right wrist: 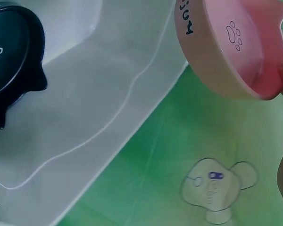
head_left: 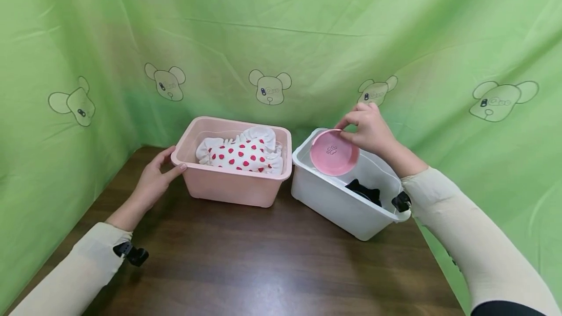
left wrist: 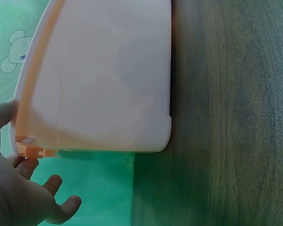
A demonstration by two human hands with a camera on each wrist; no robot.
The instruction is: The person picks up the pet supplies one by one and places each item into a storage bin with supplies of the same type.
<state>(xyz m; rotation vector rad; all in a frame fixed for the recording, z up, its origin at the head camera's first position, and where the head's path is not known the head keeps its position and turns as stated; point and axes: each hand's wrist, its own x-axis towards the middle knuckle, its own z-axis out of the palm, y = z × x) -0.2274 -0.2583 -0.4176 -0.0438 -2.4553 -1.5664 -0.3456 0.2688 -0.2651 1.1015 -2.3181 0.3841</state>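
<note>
Head view, clock from frame centre: pink bin (head_left: 232, 187) is seen at 8–9 o'clock, white bin (head_left: 333, 208) at 4, set just beside it. Both are stood on the brown table (head_left: 219, 262). Pink bin's 9 o'clock end is gripped by the left hand (head_left: 152, 179): thumb is set at the near corner, fingers round the end. Inside that bin, a white cloth item with red spots (head_left: 239, 155) is laid toward 3 o'clock. Pink bowl (head_left: 334, 160) is held by the right hand (head_left: 371, 130), rim pinched between thumb and fingers at the bowl's 12 o'clock. Bowl is tilted, inner face with paw print turned to the camera, over the white bin's 11 o'clock part. Black bowl (head_left: 366, 194) is contained in the white bin, at 4 o'clock of its middle. All is backed by a green curtain (head_left: 281, 18) printed with mouse heads.

Left wrist view: pink bin wall is shown at 10 o'clock, table at 3. Left hand is seen at 8, clamped at the rim corner, two fingertips spread clear of the bin.

Right wrist view: pink bowl is seen at 2 o'clock, lettering on its outer wall, well apart from the black bowl at 10. Right hand is partly cut off at 3; bowl's edge is touched by its digits.
</note>
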